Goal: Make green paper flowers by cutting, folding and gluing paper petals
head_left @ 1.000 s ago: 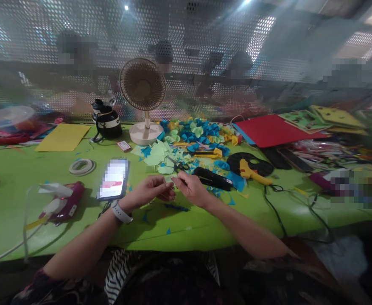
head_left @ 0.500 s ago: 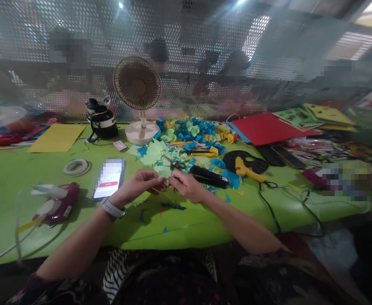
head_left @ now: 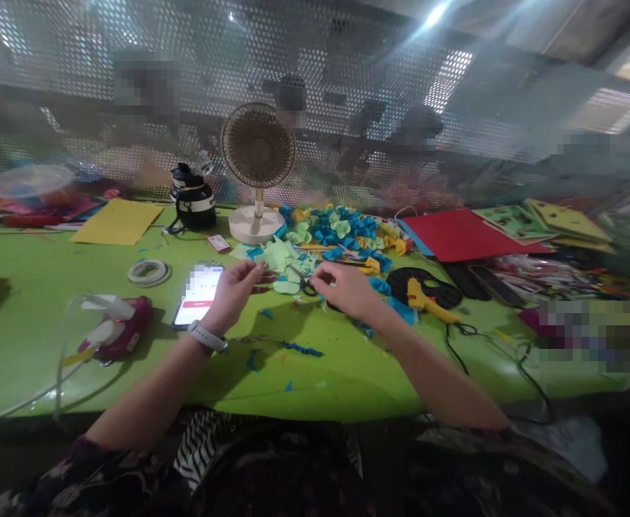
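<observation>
Parted since earlier frame: my left hand [head_left: 238,289] and my right hand [head_left: 350,291]. Left beside light-green paper pieces [head_left: 278,255], midway between table's [head_left: 341,391] near and far edges; right at black scissors [head_left: 309,289]. Fingertips drawn in on both; whether pinching anything, cannot tell. Phone [head_left: 201,291] numerals: partly blurred.

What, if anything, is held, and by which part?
Cannot tell: the right hand is by the scissors, the left hand by green paper, but no grip is clear.
</observation>
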{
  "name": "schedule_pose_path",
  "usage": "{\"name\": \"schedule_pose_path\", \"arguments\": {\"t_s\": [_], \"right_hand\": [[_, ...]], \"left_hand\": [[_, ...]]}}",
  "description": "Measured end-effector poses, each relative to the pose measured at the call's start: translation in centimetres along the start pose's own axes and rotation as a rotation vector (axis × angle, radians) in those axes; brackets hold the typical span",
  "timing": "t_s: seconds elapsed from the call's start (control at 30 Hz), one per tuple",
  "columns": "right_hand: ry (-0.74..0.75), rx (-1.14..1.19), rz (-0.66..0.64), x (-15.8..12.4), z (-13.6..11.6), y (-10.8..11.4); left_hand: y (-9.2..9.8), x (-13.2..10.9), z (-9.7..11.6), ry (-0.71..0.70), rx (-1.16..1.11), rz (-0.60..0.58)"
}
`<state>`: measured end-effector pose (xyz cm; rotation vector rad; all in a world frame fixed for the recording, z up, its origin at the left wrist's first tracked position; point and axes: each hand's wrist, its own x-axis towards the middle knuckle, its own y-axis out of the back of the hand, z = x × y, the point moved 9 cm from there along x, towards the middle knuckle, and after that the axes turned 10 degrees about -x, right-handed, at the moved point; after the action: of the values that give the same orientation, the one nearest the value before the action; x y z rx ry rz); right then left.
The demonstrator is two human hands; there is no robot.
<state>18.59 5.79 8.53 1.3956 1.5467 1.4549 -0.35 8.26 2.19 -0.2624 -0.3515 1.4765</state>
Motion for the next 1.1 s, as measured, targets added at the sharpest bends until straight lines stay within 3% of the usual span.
{"name": "schedule_pose_path", "arguments": {"t_s": [0.1, 0.13, 0.3, 0.47, 0.63, 0.77, 1.0, 1.1], "right_hand": [[0.035, -0.371, -0.239, 2.7, -0.3, -1.4], [0.026, -0.5, -0.389, 3.4, 0.1, -2.8], [-0.035, -0.606, -0.653, 6.7, 1.4, -7.4], [-0.086, -0.575, -0.801, 7.3, 3.2, -10.0], [-0.107, -0.501, -0.835, 7.2, 4.0, -10.3], [-0.115, -0.463, -0.782, 7.4, 4.1, -9.6], [-0.158, -0.387, -0.656, 7.2, 4.9, -6.4], [-0.184, -0.425, -0.529, 7.0, 5.0, -4.0]], "left_hand": [[0.0, 0.0, -0.1, -0.039, -0.03, -0.001], [0.0, 0.1, -0.1, -0.048, -0.033, -0.007], [0.1, 0.3, 0.4, -0.08, -0.07, -0.015], [0.5, 0.3, 1.5, -0.135, -0.124, 0.045], [0.2, 0.2, 1.6, -0.133, -0.119, 0.023], [0.1, 0.2, 1.4, -0.122, -0.12, 0.007], [0.0, 0.2, 0.8, -0.071, -0.104, -0.013], [0.1, 0.2, 0.5, -0.055, -0.108, -0.001]]}}
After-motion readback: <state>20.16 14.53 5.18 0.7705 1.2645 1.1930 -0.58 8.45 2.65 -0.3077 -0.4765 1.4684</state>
